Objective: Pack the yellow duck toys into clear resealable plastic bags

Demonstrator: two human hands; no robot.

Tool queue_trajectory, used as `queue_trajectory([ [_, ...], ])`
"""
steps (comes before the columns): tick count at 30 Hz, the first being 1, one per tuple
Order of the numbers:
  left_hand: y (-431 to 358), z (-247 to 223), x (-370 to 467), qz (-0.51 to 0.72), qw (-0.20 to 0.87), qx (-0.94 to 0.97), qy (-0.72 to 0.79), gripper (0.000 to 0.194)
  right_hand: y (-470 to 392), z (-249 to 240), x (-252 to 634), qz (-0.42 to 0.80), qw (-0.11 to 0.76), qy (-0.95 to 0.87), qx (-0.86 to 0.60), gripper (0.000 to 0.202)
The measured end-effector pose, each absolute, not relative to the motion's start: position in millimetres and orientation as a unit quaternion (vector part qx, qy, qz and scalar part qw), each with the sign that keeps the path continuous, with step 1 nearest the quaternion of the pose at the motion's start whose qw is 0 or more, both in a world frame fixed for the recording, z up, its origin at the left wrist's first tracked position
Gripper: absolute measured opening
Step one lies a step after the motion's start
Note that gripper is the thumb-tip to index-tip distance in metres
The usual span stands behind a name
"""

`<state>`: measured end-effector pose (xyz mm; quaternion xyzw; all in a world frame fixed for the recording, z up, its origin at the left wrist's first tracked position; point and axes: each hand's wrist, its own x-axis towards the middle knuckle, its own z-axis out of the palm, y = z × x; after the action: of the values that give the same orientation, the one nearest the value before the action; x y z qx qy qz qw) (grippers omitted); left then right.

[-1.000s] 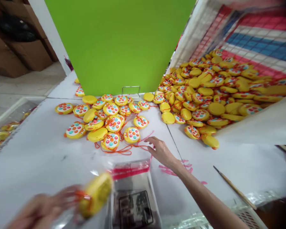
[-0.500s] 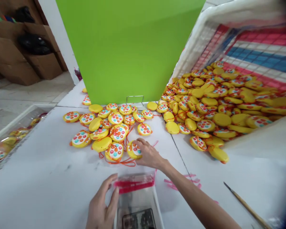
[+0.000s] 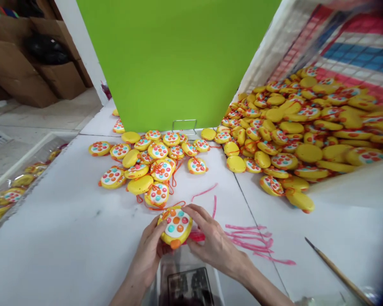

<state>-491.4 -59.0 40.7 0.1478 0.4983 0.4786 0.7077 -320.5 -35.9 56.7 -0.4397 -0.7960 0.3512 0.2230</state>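
Note:
My left hand [image 3: 150,250] is closed on the left side of a round yellow toy [image 3: 178,225] with a white face, coloured dots and an orange tip. My right hand [image 3: 213,242] grips its right edge, with the fingertips at the top. Under the toy and between my hands lies a clear plastic bag [image 3: 190,259] with a pink strip, partly hidden by my fingers. A dark printed rectangle [image 3: 190,287] shows inside or beneath it; I cannot tell which. Just beyond my hands, a group of similar yellow toys [image 3: 159,151] with orange cords rests on the white table [image 3: 83,221].
Pink strips [image 3: 252,238] lie right of my hands, near a thin wooden-handled tool [image 3: 335,272]. A heap of yellow toys [image 3: 284,127] spills from a white-edged container on the right. A green panel [image 3: 178,63] stands behind. Bagged toys fill a tray [image 3: 22,182] at left.
My right hand has brought one yellow toy from the group back towards me, over the bag. My left hand has gone from the bag's edge onto that toy.

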Motion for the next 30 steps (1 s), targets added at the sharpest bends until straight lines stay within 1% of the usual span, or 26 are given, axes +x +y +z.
queue_trajectory([
  [1, -61.2, 42.1, -492.4, 0.474, 0.708, 0.167, 0.497, 0.046, -36.9, 56.3, -318.4, 0.372, 0.233, -0.788, -0.432, 0.071],
  [3, -65.0, 45.4, -494.6, 0.464, 0.703, 0.214, 0.495, 0.053, -38.1, 56.2, -316.5, 0.442, 0.262, -0.752, -0.413, 0.060],
  [5, -67.5, 48.4, -497.5, 0.443, 0.695, 0.261, 0.502, 0.062, -37.8, 55.2, -318.6, 0.528, 0.289, -0.683, -0.413, 0.046],
  [6, -68.4, 49.3, -498.9, 0.432, 0.689, 0.282, 0.509, 0.064, -37.1, 53.9, -321.2, 0.558, 0.297, -0.650, -0.422, 0.043],
  [9, -70.5, 47.9, -500.0, 0.414, 0.667, 0.336, 0.520, 0.068, -33.7, 47.0, -332.6, 0.587, 0.313, -0.598, -0.448, 0.051],
  [12, -73.7, 40.6, -494.4, 0.448, 0.662, 0.320, 0.508, 0.077, -30.4, 39.7, -343.7, 0.608, 0.364, -0.545, -0.449, 0.052],
  [14, -76.4, 35.3, -489.1, 0.482, 0.651, 0.309, 0.498, 0.072, -28.9, 37.3, -347.8, 0.615, 0.381, -0.518, -0.457, 0.051],
  [17, -79.5, 32.3, -484.4, 0.477, 0.604, 0.365, 0.524, 0.058, -27.7, 37.2, -348.7, 0.603, 0.347, -0.537, -0.477, 0.056],
  [20, -82.4, 34.0, -484.0, 0.427, 0.542, 0.433, 0.580, 0.057, -29.2, 37.3, -346.6, 0.587, 0.309, -0.559, -0.497, 0.059],
  [23, -86.6, 34.2, -483.6, 0.410, 0.482, 0.477, 0.609, 0.058, -34.8, 33.9, -346.3, 0.574, 0.311, -0.561, -0.509, 0.056],
  [25, -88.4, 32.8, -482.7, 0.410, 0.466, 0.488, 0.614, 0.058, -39.1, 30.7, -347.8, 0.569, 0.322, -0.558, -0.511, 0.053],
  [27, -87.3, 32.0, -482.6, 0.417, 0.475, 0.479, 0.610, 0.056, -41.6, 28.8, -349.1, 0.564, 0.329, -0.558, -0.512, 0.051],
  [30, -80.0, 34.0, -487.1, 0.442, 0.566, 0.414, 0.560, 0.053, -39.7, 31.2, -345.5, 0.569, 0.322, -0.571, -0.496, 0.050],
])
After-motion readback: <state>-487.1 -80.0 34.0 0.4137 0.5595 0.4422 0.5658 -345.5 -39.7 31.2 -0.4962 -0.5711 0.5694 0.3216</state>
